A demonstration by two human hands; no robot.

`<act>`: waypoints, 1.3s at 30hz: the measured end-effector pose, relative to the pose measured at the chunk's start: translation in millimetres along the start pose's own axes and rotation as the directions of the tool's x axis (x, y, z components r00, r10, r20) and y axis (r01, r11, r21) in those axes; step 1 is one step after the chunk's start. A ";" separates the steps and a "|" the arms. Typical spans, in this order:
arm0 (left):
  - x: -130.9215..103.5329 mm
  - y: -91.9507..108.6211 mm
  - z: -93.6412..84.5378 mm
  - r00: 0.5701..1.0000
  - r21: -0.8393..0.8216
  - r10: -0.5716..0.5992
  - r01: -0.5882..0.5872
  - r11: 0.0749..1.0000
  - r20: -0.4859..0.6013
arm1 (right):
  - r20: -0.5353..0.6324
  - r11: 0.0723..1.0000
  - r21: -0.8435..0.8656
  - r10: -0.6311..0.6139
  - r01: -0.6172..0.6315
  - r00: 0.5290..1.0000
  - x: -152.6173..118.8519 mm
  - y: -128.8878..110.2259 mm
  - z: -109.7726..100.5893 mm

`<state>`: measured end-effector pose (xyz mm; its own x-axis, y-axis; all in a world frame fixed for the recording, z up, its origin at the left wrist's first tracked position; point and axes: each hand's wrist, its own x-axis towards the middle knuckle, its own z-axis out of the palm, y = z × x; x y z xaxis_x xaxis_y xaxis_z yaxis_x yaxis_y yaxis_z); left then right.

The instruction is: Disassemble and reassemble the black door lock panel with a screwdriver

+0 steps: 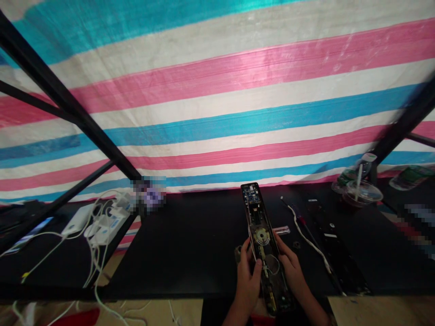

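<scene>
A long, narrow black electronic device [262, 235] with its casing opened is held tilted over the front of the table. At its far end sits a blue circuit board [250, 194], with a pale round part and thin wires further down. My left hand [247, 276] grips its left side, thumb lying over the inside. My right hand [290, 265] is wrapped around the right edge. Right of it a white cable [307, 233] lies next to a long black panel [335, 246]. A small clear-and-silver item [282, 230] rests just beyond my right fingers.
Plastic drink cups, one with a straw [362, 194], stand at the back right, and a bottle [409, 177] lies beyond. White power strips [105, 228] and tangled cables cover the left table. Black metal frame bars [68, 102] and a striped tarp [217, 113] enclose the table.
</scene>
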<state>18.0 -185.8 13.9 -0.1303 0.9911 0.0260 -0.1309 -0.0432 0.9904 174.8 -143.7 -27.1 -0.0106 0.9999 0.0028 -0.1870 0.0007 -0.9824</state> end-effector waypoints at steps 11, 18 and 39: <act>0.5 -5.9 -2.9 0.999 -0.151 -0.038 0.041 0.988 0.019 | -0.010 0.999 0.054 0.011 -0.010 1.000 0.4 -2.4 -0.5; -3.2 -4.7 -5.4 1.000 -0.072 -0.010 0.010 0.997 0.004 | -0.022 0.999 0.053 -0.003 0.004 1.000 0.4 -8.5 -1.6; -7.5 3.1 -4.7 0.995 -0.098 -0.041 0.050 0.994 0.091 | -0.022 0.996 0.077 -0.039 0.040 0.999 1.7 -3.3 -5.6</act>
<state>13.9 -193.9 16.2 -0.0351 0.9994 -0.0021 -0.2326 -0.0062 0.9725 180.9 -142.0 -24.9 0.0182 0.9992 0.0366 -0.2626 0.0401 -0.9641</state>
